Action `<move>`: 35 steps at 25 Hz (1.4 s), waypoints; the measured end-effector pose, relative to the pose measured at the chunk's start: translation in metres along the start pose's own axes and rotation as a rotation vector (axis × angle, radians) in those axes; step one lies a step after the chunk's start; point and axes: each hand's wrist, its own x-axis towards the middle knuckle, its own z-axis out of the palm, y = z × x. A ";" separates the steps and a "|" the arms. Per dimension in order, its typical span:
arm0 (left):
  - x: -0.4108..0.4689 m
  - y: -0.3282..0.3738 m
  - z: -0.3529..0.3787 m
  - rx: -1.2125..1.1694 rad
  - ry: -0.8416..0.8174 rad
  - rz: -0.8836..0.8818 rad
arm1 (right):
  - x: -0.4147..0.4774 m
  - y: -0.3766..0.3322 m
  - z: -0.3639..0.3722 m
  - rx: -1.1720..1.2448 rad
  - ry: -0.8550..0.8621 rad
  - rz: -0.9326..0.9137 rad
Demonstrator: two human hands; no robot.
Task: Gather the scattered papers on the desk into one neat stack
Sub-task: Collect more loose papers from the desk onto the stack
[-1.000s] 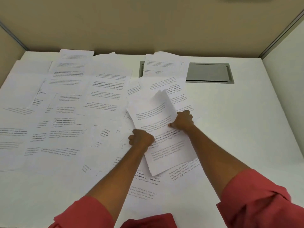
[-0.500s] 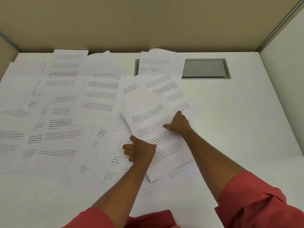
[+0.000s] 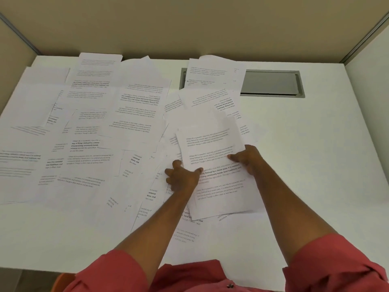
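The curled top sheet from a second ago now lies flatter on the small stack of papers [image 3: 219,178], so gathering has barely begun. The left hand [image 3: 182,177] and right hand [image 3: 246,159] pinch its opposite edges near the bench [image 3: 315,165] centre. Most scattered sheets [image 3: 90,131] remain left; how many sheets are in the stack is unclear.
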 end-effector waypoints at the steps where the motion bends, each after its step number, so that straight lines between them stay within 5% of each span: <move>1: 0.004 0.003 -0.003 -0.027 0.016 0.032 | -0.003 0.001 -0.004 0.007 0.024 -0.010; 4: 0.025 0.013 -0.022 -0.060 0.147 0.132 | -0.004 0.006 -0.010 0.044 0.055 -0.026; 7: 0.058 0.008 -0.050 0.163 0.264 0.270 | -0.006 0.010 -0.005 -0.006 0.111 -0.062; 15: 0.109 -0.036 -0.076 0.691 0.243 0.449 | 0.000 -0.003 0.026 0.112 0.132 0.002; 23: 0.124 -0.027 -0.090 0.389 0.440 0.636 | 0.009 -0.022 0.059 0.044 0.180 -0.047; 30: 0.204 0.007 -0.164 0.274 0.346 0.053 | 0.005 -0.016 0.068 -0.024 0.248 -0.092; 35: 0.214 0.010 -0.177 0.266 0.300 -0.050 | 0.007 -0.017 0.079 -0.037 0.230 -0.071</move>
